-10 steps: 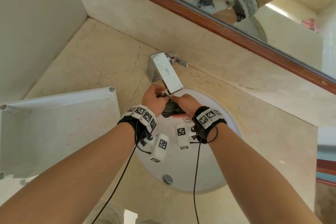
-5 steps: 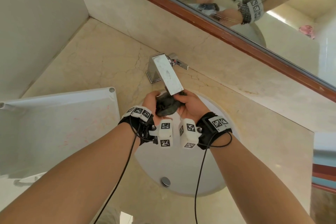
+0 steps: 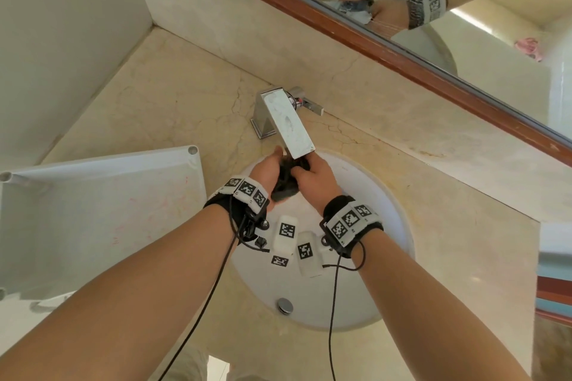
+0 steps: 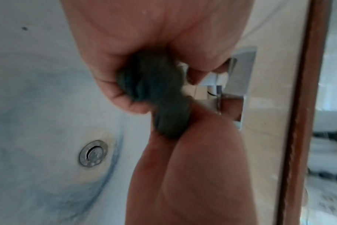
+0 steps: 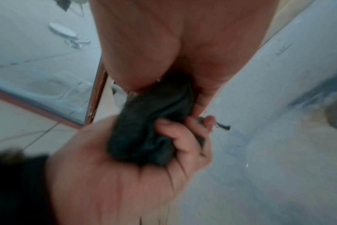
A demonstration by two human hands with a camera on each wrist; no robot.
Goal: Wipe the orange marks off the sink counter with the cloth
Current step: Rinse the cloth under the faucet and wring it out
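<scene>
1. Evidently both hands are working the dark cloth (image 3: 284,184) over the white sink basin (image 3: 387,213), right under the faucet (image 3: 289,124), probably so drips are falling into the bowl before any wiping of the counter (image 3: 173,102).
2. Left hand (image 3: 267,170) is curling tightly around one end of the bunched cloth.
3. Right hand (image 3: 314,182) is clenching the other end, apparently twisting it.

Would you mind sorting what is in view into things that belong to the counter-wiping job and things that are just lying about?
Belongs to the job:
- dark cloth, bunched under the spout
- left hand and right hand, both gripping it
- sink counter
- faucet
- basin

Just lying about:
- white panel resting on the counter's left side
- mirror
- pink item seen in the mirror
</scene>
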